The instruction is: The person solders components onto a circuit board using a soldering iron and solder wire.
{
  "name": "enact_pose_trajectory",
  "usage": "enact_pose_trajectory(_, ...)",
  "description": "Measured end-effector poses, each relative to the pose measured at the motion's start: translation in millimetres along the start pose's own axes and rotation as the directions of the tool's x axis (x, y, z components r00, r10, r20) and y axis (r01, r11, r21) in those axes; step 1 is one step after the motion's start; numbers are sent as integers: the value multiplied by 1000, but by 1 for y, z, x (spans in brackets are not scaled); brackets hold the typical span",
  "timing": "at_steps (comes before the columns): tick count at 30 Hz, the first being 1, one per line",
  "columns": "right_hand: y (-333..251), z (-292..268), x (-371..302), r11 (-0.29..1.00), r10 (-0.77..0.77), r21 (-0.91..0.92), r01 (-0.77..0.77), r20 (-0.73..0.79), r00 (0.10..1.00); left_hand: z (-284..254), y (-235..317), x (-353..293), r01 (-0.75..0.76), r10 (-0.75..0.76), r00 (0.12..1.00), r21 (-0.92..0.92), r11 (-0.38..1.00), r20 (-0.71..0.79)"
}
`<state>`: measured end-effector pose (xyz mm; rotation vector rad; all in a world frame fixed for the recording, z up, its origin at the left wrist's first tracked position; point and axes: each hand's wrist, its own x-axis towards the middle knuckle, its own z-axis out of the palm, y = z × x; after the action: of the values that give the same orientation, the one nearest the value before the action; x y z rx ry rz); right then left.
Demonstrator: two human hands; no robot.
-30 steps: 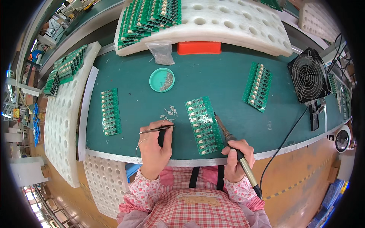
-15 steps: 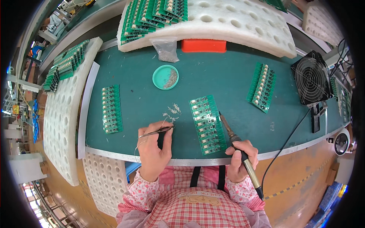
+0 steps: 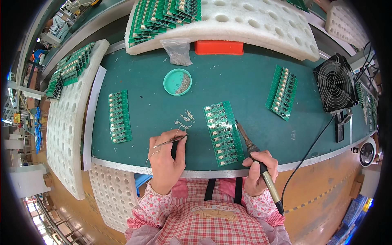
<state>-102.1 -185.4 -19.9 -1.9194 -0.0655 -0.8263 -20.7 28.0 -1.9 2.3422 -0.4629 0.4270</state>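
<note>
My right hand (image 3: 261, 169) is closed round a soldering iron (image 3: 267, 179), its tip at the right edge of a green circuit board panel (image 3: 223, 134). The panel lies flat on the green work mat and carries a column of white parts. Left of it, my left hand (image 3: 167, 161) pinches tweezers (image 3: 168, 141), with a thin loop of solder wire (image 3: 148, 161) also in its fingers. Just beyond the tweezers' tips lies a small scatter of tiny pale components (image 3: 187, 118). Farther off, a round teal dish (image 3: 166, 83) holds more tiny parts.
Other board panels lie at the left (image 3: 119, 116) and right (image 3: 281, 93). A bag of small parts (image 3: 178, 53) and a red bin (image 3: 219, 47) stand at the back, below a white foam tray (image 3: 253, 16) with stacked boards. A black fan (image 3: 335, 83) stands right, past the iron's cable (image 3: 306, 157).
Almost nothing differs. The view has shifted very slightly; both hands keep their grips and hardly move.
</note>
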Motion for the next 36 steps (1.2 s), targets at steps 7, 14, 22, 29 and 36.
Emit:
enact_pose_trajectory(7,0,-1,-1,1000,11,0,-11,-2,1000,1,1,1,-10,10,1000,9,1000,1)
enact_pose_trajectory(14,-1,-4,3,998,-35,-52,37,42,999,10,20,5,85,-77,995,-124,989,71)
enact_pose_trajectory(22,-1,-1,3,1000,-25,-9,25,-5,1000,27,26,7,31,-5,993,-225,974,115)
enact_pose_trajectory(29,0,-1,4,999,-36,-4,36,-19,999,30,28,10,-11,32,995,-209,978,97)
enact_pose_trajectory(36,-1,-2,4,999,-32,1,32,-12,999,29,29,10,-36,57,993,-186,982,107)
